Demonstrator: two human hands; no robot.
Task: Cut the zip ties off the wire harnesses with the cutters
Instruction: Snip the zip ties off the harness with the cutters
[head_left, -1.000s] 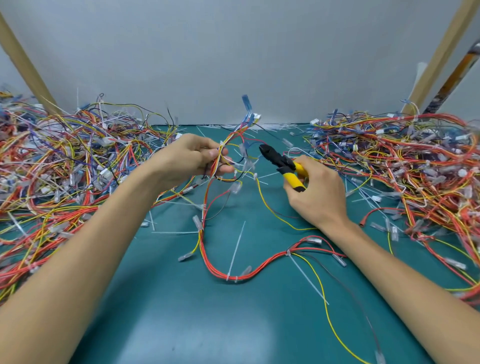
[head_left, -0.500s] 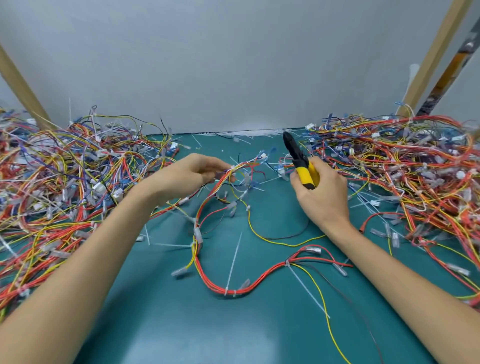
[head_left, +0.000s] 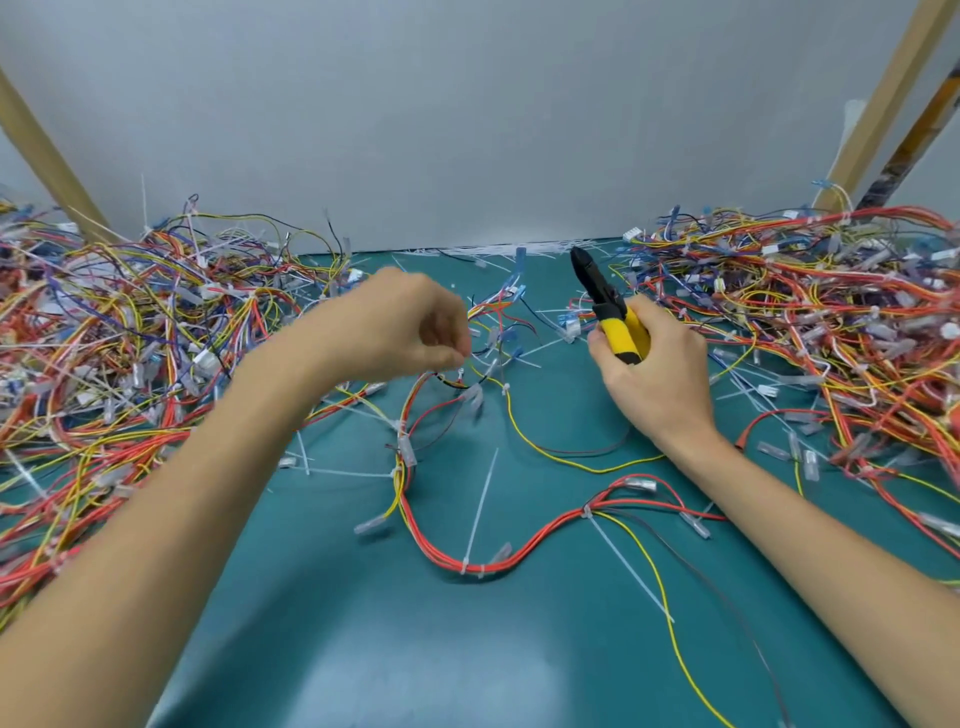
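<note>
Both forearms reach in from the near edge, bare, converging toward the middle; the left forearm (head_left: 182, 519) crosses from the lower left, its wrist bent so that the left hand (head_left: 405, 325) shows its back, knuckles up, fingers curled under, thumb and fingertips pinching a strand of the wire harness (head_left: 448, 382); the right forearm (head_left: 831, 525) comes from the lower right, wrist straight; the right hand (head_left: 657, 379) wraps its fingers round the handles of the cutters (head_left: 621, 332), nose up and away.

No readable text, labels, brands or numbers anywhere in view.
</note>
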